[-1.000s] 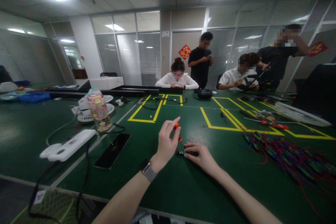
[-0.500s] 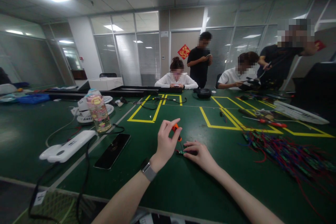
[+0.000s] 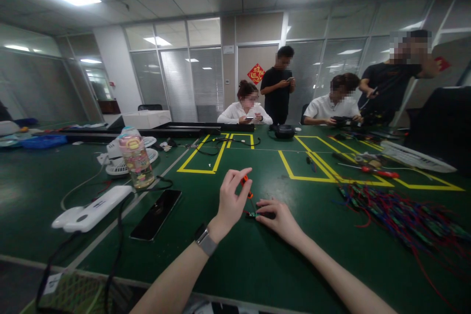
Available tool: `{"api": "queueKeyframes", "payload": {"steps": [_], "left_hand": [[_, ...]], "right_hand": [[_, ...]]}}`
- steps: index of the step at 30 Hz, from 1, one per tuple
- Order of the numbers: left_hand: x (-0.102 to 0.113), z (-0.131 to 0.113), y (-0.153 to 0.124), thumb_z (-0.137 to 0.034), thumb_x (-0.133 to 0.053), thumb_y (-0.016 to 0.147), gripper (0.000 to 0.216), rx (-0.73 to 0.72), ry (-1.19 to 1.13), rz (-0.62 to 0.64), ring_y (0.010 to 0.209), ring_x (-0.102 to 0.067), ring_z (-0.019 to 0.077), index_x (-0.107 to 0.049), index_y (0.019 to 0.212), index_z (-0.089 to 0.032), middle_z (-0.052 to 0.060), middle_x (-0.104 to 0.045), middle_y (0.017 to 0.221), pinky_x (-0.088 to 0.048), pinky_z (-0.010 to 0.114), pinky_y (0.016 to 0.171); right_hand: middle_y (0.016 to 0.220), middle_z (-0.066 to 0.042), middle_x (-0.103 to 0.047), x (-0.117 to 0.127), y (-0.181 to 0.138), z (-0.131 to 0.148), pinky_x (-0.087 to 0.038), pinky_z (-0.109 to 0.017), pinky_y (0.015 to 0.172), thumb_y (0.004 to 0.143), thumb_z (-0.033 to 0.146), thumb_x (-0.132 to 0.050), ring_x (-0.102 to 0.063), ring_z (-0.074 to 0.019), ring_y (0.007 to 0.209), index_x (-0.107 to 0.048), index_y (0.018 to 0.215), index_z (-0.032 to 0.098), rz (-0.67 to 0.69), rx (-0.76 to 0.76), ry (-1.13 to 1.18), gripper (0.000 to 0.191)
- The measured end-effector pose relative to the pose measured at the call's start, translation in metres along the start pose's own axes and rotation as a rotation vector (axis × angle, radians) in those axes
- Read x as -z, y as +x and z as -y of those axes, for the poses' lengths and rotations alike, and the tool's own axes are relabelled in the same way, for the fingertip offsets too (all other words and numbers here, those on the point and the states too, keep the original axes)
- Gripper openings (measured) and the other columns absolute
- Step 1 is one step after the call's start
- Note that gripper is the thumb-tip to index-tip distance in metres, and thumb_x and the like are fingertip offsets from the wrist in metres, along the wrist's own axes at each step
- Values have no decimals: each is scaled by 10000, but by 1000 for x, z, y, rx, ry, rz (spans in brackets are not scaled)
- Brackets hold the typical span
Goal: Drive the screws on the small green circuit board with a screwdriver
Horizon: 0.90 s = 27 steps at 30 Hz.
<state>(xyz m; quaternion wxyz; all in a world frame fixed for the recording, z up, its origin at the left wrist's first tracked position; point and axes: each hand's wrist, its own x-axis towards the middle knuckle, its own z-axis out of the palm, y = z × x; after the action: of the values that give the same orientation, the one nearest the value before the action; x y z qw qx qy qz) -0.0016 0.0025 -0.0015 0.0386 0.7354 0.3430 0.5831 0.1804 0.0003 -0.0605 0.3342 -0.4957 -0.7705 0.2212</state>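
Observation:
My left hand (image 3: 232, 198), with a watch on its wrist, is closed around the orange-and-black handle of a small screwdriver (image 3: 250, 195). Its thin shaft points down at a small green circuit board (image 3: 251, 215) on the table. The tip appears to meet the board, though the contact is too small to be sure of. From the right, my right hand (image 3: 275, 215) pinches the board's edge between thumb and fingers, holding it against the green tabletop. A bit of red wire shows at the board's left side.
Several wired circuit boards (image 3: 401, 213) lie heaped at right, near a red-handled screwdriver (image 3: 379, 171). Left of my hands are a black phone (image 3: 157, 215), a white device (image 3: 93, 208) and a drink bottle (image 3: 137, 162). Yellow tape (image 3: 312, 178) marks the table (image 3: 235, 274). Several people are across it.
My hands keep the same grip on the screwdriver and the board. The view has shifted slightly. Across the table, one seated person's head has turned and another has lowered a dark object.

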Motion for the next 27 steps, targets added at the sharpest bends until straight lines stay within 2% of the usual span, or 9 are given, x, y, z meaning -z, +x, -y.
{"api": "queueKeyframes", "payload": {"steps": [3,7,10,12,16,24,27], "left_hand": [[-1,-2,-1,-191,-377,1006,356,-3,-43,32,1042,-587,181,-520,1330,-225,76,-605,1133,-488,328,911],[-3,0,-2,-242,-476,981,370,25,-5,-4,922,-600,173,-500,1350,-239,48,-606,1010,-506,309,833],[-3,1,-3,-272,-530,958,347,19,25,-22,844,-587,162,-547,1304,-243,28,-577,938,-508,288,775],[-3,0,-4,-257,-479,979,331,13,12,-8,879,-592,164,-556,1300,-239,42,-580,980,-508,286,791],[-2,-3,-4,-184,-356,1007,400,20,-48,25,1033,-590,172,-461,1392,-218,82,-596,1150,-489,305,894],[-1,1,-2,-265,-552,942,277,16,35,-34,855,-580,170,-611,1210,-225,33,-566,919,-506,298,781],[-2,-2,-4,-244,-453,985,333,18,0,-11,912,-586,174,-555,1302,-228,59,-581,1005,-508,303,806]], "right_hand": [[1144,-94,-728,1,-1,2,-243,-548,1156,773,303,-717,-629,-271,1147,-789,896,241,0,-9,-1,155],[1131,-88,-735,1,0,2,-254,-547,1153,763,307,-726,-626,-278,1152,-792,877,245,2,-17,0,145],[1139,-92,-734,1,0,1,-263,-546,1148,755,312,-735,-627,-283,1152,-794,867,242,4,-21,-1,144],[1137,-95,-735,1,1,1,-271,-544,1142,757,314,-733,-630,-283,1150,-794,877,242,8,-24,-2,153],[1140,-102,-733,4,0,4,-272,-549,1139,764,315,-723,-623,-289,1164,-794,888,239,26,-19,-1,161],[1125,-92,-739,2,0,2,-268,-556,1138,774,331,-713,-624,-289,1160,-793,888,251,22,-13,0,160],[1138,-92,-734,2,1,0,-263,-554,1141,779,349,-711,-623,-287,1160,-792,899,254,22,-5,-3,174]]}}
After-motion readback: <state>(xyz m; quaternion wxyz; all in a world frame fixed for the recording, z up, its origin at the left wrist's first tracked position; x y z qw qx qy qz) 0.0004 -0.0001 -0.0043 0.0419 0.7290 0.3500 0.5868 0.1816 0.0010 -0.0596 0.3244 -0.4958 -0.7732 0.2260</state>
